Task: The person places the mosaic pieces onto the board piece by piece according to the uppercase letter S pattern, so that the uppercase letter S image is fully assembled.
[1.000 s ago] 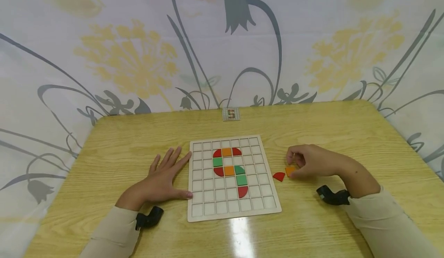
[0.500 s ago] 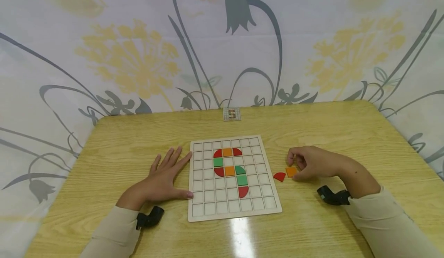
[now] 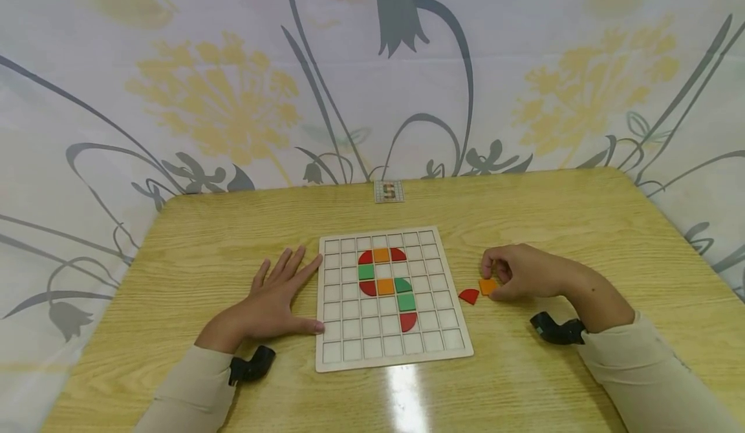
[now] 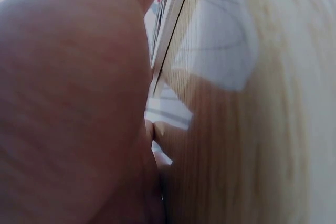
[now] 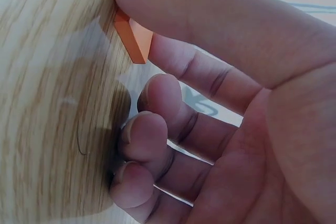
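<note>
My left hand (image 3: 270,304) lies with fingers spread on the table, its thumb and index fingertips at the left edge of a square grid board (image 3: 343,349). Red, orange and green tiles sit in the board's cells in a curving line, among them a green square (image 3: 407,302) and a red quarter-round (image 3: 409,322). Right of the board, my right hand (image 3: 526,271) pinches an orange square tile (image 3: 486,285) between thumb and index finger; the right wrist view shows the orange tile (image 5: 135,38) partly behind the thumb, other fingers curled. A loose red quarter-round tile (image 3: 468,296) lies beside it.
A small card (image 3: 388,191) with a tile pattern on a grid lies at the table's (image 3: 262,216) far edge. Behind it hangs a flower-printed cloth (image 3: 349,64). The left wrist view mostly shows hand and tabletop (image 4: 247,156).
The orange tile and my right fingers have shifted only slightly at the same spot. My left hand, the board and its tiles stay as they were.
</note>
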The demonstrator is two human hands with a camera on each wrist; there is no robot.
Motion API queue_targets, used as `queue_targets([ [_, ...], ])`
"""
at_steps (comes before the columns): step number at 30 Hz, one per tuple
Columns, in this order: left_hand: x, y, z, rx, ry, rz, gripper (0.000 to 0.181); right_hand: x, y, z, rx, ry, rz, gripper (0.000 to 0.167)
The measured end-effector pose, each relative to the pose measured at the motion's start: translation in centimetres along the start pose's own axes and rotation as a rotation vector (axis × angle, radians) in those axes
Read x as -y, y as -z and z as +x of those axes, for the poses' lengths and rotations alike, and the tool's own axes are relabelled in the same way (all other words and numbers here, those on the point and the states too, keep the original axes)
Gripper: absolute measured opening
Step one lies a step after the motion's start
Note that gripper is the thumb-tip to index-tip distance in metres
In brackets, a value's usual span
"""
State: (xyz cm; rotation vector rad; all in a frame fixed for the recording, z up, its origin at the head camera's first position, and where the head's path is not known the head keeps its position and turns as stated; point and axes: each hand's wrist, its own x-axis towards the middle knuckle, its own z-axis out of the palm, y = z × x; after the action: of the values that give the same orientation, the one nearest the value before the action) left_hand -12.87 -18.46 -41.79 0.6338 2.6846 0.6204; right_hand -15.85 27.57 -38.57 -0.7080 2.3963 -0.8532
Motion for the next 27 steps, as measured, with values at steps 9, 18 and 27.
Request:
queue_targets([
  [9,0.0,0.1,0.0,-0.004,-0.006,0.002,0.114,0.0,0.0,0.1,-0.021,-0.004,-0.017,0.02],
  [18,-0.2,0.2,0.1,0.005,0.014,0.014,0.106,0.6,-0.3,0.3,-0.101,0.033,-0.069,0.016],
  [27,-0.2,0.3,-0.1,0.023,0.023,-0.017,0.095,2.6,-1.3,1.0,-0.193,0.043,-0.104,0.02],
])
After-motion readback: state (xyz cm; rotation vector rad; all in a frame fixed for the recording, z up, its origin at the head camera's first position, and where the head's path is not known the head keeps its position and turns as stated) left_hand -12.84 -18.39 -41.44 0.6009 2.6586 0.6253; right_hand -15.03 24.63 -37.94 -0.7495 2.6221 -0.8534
